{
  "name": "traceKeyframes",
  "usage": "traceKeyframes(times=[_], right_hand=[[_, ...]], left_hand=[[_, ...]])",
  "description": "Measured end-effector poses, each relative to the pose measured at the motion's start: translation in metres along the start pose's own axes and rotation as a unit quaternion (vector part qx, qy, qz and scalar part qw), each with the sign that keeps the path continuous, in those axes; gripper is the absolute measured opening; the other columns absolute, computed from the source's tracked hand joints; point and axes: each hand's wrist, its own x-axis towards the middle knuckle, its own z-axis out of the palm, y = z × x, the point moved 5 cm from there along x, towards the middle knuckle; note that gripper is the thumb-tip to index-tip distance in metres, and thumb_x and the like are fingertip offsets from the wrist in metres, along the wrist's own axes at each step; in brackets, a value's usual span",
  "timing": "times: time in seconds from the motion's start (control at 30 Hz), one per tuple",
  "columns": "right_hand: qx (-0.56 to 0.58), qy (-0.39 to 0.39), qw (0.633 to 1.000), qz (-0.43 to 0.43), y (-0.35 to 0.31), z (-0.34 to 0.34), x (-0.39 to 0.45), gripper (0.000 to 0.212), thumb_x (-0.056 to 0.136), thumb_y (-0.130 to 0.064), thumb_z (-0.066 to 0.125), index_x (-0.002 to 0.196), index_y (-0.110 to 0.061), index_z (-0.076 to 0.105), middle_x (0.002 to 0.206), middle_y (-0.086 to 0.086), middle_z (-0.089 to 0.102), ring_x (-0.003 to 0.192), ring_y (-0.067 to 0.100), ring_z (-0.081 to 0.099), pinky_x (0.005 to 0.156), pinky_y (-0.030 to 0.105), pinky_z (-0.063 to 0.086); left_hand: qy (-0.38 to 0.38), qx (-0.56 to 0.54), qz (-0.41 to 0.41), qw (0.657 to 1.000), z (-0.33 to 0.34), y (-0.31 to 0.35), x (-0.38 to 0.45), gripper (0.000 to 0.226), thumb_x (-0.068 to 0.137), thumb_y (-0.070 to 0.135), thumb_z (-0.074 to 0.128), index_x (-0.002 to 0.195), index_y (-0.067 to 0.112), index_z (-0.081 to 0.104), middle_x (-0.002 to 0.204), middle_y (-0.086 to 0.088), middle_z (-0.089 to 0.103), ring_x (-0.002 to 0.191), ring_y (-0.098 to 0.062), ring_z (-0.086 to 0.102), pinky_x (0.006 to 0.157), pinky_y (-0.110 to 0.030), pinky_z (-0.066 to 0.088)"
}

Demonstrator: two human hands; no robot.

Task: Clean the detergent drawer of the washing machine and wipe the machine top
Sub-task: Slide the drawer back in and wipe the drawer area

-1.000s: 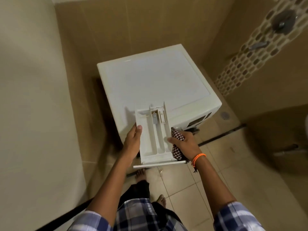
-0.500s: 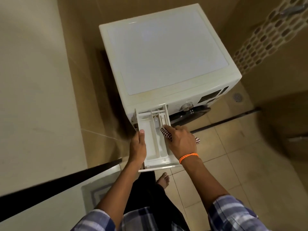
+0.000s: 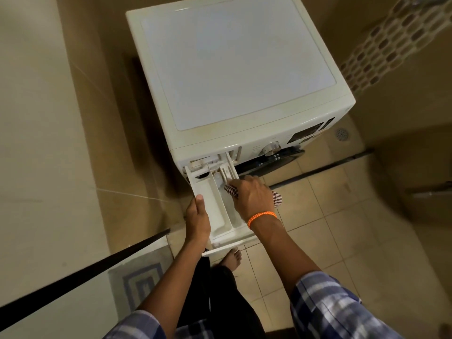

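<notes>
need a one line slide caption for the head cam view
Left hand steadies the pulled-out detergent drawer while the right hand presses a checked cloth into it.

1. We have one view only, from a wide-angle camera worn on the person's head, so no second view shares the scene.
2. It looks steeply down and forward over both forearms, onto the flat top of the white front-loading washing machine.
3. We sit close: the left hand and right hand fall near the frame's middle, at the white plastic detergent drawer.
4. Straight lines bow towards the frame edges.
</notes>
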Motion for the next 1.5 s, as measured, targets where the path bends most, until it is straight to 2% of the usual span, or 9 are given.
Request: traceKeyframes(times=[0.2,0.53,0.7,0.8,1.0,1.07,1.2,1.37,1.5], right_hand=[[0.014,0.011,1.0,0.02,0.005,0.003,0.0,0.041,0.097,-0.028,0.074,0.138,-0.029,0.066,0.113,0.007,0.07,0.111,0.027,0.064,0.089,0.045,0.06],[0.012,0.021,0.999,0.025,0.005,0.004,0.016,0.045,0.096,-0.028,0.075,0.14,-0.029,0.064,0.117,0.008,0.071,0.113,0.027,0.063,0.092,0.044,0.059],[-0.005,0.002,1.0,0.017,0.007,0.006,0.022,0.041,0.099,-0.029,0.071,0.14,-0.027,0.065,0.115,0.007,0.069,0.112,0.027,0.061,0.091,0.043,0.057],[-0.011,0.009,1.0,0.008,0.0,0.003,0.033,0.036,0.099,-0.024,0.07,0.134,-0.027,0.068,0.113,0.009,0.069,0.111,0.029,0.06,0.089,0.044,0.056],[0.015,0.016,1.0,-0.022,-0.002,-0.004,0.062,0.04,0.099,-0.025,0.068,0.139,-0.031,0.066,0.116,0.013,0.07,0.112,0.034,0.062,0.087,0.047,0.058],[0.054,0.024,0.998,-0.022,0.008,-0.008,0.063,0.042,0.099,-0.022,0.067,0.14,-0.031,0.065,0.111,0.014,0.07,0.108,0.035,0.063,0.083,0.047,0.058],[0.139,0.08,0.986,0.055,0.04,-0.018,0.051,0.046,0.092,-0.015,0.069,0.135,-0.031,0.067,0.11,0.007,0.072,0.103,0.029,0.068,0.077,0.045,0.061],[0.15,0.097,0.964,0.197,0.095,-0.008,-0.01,0.03,0.097,-0.023,0.072,0.127,-0.026,0.068,0.105,0.002,0.075,0.091,0.023,0.071,0.067,0.032,0.057],[0.309,-0.033,0.929,0.199,0.088,0.041,-0.056,0.052,0.094,-0.027,0.078,0.143,-0.03,0.06,0.126,-0.013,0.065,0.113,0.011,0.063,0.093,0.03,0.054]], left_hand=[[-0.018,0.006,0.017,1.0,0.003,0.002,0.002,0.048,0.115,0.042,0.033,0.143,0.01,0.055,0.127,-0.007,0.064,0.106,-0.016,0.059,0.093,-0.028,0.042],[-0.03,0.007,0.039,0.999,0.005,0.015,0.016,0.047,0.116,0.04,0.033,0.143,0.01,0.056,0.129,-0.007,0.064,0.12,-0.024,0.061,0.098,-0.031,0.045],[-0.029,0.01,0.038,0.999,0.009,0.012,0.022,0.046,0.116,0.042,0.032,0.14,0.011,0.057,0.12,-0.01,0.066,0.107,-0.022,0.064,0.085,-0.028,0.048],[-0.02,0.019,0.043,0.999,0.006,0.017,0.034,0.048,0.115,0.045,0.032,0.143,0.015,0.057,0.126,-0.002,0.063,0.113,-0.019,0.059,0.097,-0.031,0.042],[-0.015,-0.038,0.03,0.999,0.006,0.041,0.069,0.034,0.114,0.042,0.039,0.1,0.02,0.06,0.098,-0.008,0.058,0.087,-0.02,0.053,0.084,-0.032,0.04],[-0.022,-0.077,-0.005,0.997,0.005,0.044,0.078,0.034,0.112,0.048,0.045,0.113,0.02,0.065,0.109,-0.003,0.064,0.1,-0.019,0.058,0.092,-0.032,0.043],[-0.055,-0.129,-0.073,0.987,0.001,0.035,0.085,0.052,0.093,0.068,0.065,0.124,0.026,0.067,0.127,0.005,0.072,0.119,-0.018,0.067,0.109,-0.042,0.052],[-0.069,-0.229,-0.077,0.968,-0.003,0.035,0.081,0.028,0.099,0.039,0.074,0.12,0.021,0.071,0.127,-0.006,0.075,0.118,-0.023,0.072,0.09,-0.04,0.062],[-0.07,-0.249,-0.069,0.963,-0.006,0.032,0.075,0.037,0.1,0.045,0.07,0.128,0.021,0.07,0.128,-0.004,0.076,0.12,-0.023,0.072,0.102,-0.044,0.059]])
